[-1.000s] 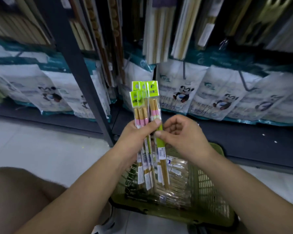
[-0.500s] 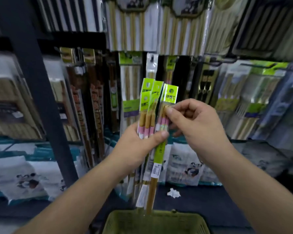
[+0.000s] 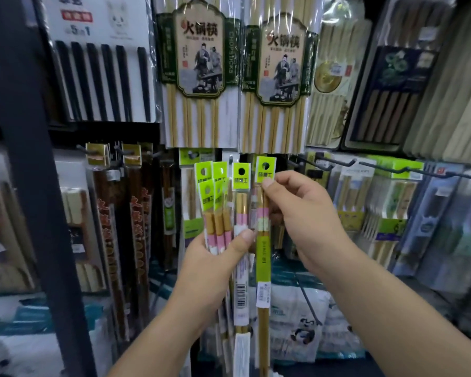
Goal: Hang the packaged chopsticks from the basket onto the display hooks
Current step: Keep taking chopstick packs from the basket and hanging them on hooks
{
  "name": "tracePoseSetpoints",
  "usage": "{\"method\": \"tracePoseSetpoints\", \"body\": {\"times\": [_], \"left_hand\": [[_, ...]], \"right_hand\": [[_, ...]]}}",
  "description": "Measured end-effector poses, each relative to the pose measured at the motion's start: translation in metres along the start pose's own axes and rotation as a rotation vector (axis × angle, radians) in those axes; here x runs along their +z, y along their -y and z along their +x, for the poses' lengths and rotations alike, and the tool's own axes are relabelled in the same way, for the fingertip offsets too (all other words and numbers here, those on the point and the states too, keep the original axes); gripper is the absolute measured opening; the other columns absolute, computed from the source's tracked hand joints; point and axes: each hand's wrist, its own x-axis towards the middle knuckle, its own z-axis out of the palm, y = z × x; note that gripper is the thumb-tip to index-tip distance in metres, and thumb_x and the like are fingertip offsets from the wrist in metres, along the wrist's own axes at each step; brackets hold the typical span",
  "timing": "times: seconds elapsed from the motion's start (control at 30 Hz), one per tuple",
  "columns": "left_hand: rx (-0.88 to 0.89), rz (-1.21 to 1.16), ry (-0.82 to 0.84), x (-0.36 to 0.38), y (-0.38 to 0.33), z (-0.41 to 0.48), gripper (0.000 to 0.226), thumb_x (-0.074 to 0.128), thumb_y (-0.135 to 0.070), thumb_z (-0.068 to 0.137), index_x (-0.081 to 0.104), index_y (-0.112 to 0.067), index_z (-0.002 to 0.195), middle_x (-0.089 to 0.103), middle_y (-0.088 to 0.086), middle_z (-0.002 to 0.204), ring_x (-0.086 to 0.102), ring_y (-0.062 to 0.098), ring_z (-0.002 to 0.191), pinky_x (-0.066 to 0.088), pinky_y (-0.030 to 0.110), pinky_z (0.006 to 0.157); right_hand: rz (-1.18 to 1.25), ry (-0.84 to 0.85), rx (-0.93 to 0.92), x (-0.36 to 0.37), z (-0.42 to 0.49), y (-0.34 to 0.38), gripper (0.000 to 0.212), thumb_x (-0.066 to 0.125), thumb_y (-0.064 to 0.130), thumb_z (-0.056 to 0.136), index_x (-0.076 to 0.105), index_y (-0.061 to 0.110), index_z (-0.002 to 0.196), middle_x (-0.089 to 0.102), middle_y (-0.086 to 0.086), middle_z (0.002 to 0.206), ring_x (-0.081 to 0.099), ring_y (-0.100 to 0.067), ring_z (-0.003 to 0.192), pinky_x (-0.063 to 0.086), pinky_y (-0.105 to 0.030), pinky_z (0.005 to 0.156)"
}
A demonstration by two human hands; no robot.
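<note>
Two bare arms reach up from the bottom of the view toward a shop rack. The left hand point(image 3: 215, 257) is curled tight around a bunch of long clear packets of wooden chopsticks with pink bands and bright green paper tops point(image 3: 218, 213). Its thumb presses across the front of the bunch, and the packets stand upright, poking out above and below the fist.

Just beside it, the right hand point(image 3: 299, 216) pinches a single clear packet of chopsticks with a long green strip down its middle point(image 3: 263, 240). The thumb sits on the front, just under the green top card, and the other fingers curl behind. This packet stands straight up, touching the right side of the bunch. The round hole in its green card point(image 3: 266, 166) is up above the thumb, in front of the shelf.

Behind the hands, thin black metal hooks point(image 3: 335, 163) stick out from the rack, off to the right and a little higher than the right hand. More green-topped packets point(image 3: 188, 186) hang right behind the bunch. Higher up hang two big packs of pale bamboo chopsticks with a brown picture label point(image 3: 201, 77), and a white pack of black chopsticks point(image 3: 104, 77) hangs to the left. A dark metal post point(image 3: 38, 186) runs down the left side.
</note>
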Motion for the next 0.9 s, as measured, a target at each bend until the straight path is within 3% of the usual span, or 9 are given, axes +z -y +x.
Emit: {"method": "tracePoseSetpoints", "body": {"times": [0.17, 0.23, 0.33, 0.43, 0.67, 0.77, 0.9], "left_hand": [[-0.023, 0.073, -0.024, -0.004, 0.003, 0.002, 0.027, 0.075, -0.041, 0.083, 0.078, -0.015, 0.084, 0.079, -0.008, 0.088, 0.073, 0.001, 0.085, 0.047, 0.024, 0.078], [-0.019, 0.076, -0.023, -0.007, 0.004, 0.003, 0.031, 0.074, -0.047, 0.079, 0.076, -0.016, 0.086, 0.079, -0.009, 0.088, 0.073, 0.001, 0.085, 0.047, 0.024, 0.078], [-0.02, 0.068, -0.029, -0.01, 0.005, 0.004, 0.04, 0.074, -0.058, 0.067, 0.078, -0.024, 0.088, 0.079, -0.01, 0.09, 0.074, 0.002, 0.086, 0.048, 0.026, 0.078], [-0.008, 0.069, -0.026, -0.012, 0.005, 0.005, 0.03, 0.074, -0.059, 0.064, 0.076, -0.048, 0.092, 0.079, -0.015, 0.091, 0.074, -0.001, 0.086, 0.049, 0.021, 0.075], [-0.003, 0.057, -0.006, -0.014, 0.005, 0.005, 0.03, 0.075, -0.061, 0.062, 0.074, -0.052, 0.09, 0.079, -0.017, 0.091, 0.073, -0.002, 0.085, 0.052, 0.01, 0.065], [0.0, 0.061, -0.004, -0.014, 0.005, 0.005, 0.029, 0.075, -0.059, 0.063, 0.074, -0.053, 0.091, 0.079, -0.017, 0.092, 0.073, -0.002, 0.087, 0.051, 0.011, 0.068], [0.001, 0.065, 0.012, -0.015, 0.005, 0.004, 0.029, 0.075, -0.057, 0.068, 0.075, -0.047, 0.096, 0.079, -0.014, 0.094, 0.073, 0.0, 0.089, 0.051, 0.007, 0.066]], "right_hand": [[0.05, -0.059, 0.064, -0.003, 0.014, 0.004, 0.026, 0.06, 0.025, 0.101, 0.073, 0.019, 0.081, 0.066, -0.002, 0.071, 0.059, -0.011, 0.062, 0.052, -0.024, 0.058], [0.036, -0.074, 0.081, -0.003, 0.017, 0.002, 0.029, 0.059, 0.026, 0.101, 0.074, 0.021, 0.077, 0.066, 0.0, 0.069, 0.06, -0.01, 0.06, 0.053, -0.027, 0.06], [0.034, -0.088, 0.099, 0.0, 0.023, -0.002, 0.031, 0.058, 0.026, 0.101, 0.077, 0.028, 0.076, 0.067, 0.004, 0.067, 0.06, -0.008, 0.059, 0.053, -0.028, 0.061], [0.01, -0.103, 0.098, 0.003, 0.027, -0.005, 0.031, 0.059, 0.027, 0.101, 0.077, 0.034, 0.077, 0.069, 0.006, 0.068, 0.06, -0.007, 0.059, 0.053, -0.027, 0.059], [0.018, -0.138, 0.088, 0.004, 0.033, -0.012, 0.031, 0.059, 0.024, 0.1, 0.076, 0.029, 0.074, 0.065, 0.005, 0.064, 0.059, -0.006, 0.057, 0.049, -0.018, 0.052], [-0.042, -0.138, 0.106, 0.004, 0.036, -0.018, 0.031, 0.059, 0.028, 0.101, 0.075, 0.025, 0.074, 0.068, 0.0, 0.067, 0.061, -0.01, 0.061, 0.053, -0.023, 0.06], [-0.099, -0.165, 0.134, 0.007, 0.045, -0.027, 0.027, 0.06, 0.032, 0.101, 0.075, 0.022, 0.082, 0.074, -0.006, 0.081, 0.071, -0.021, 0.082, 0.06, -0.043, 0.084]]}}
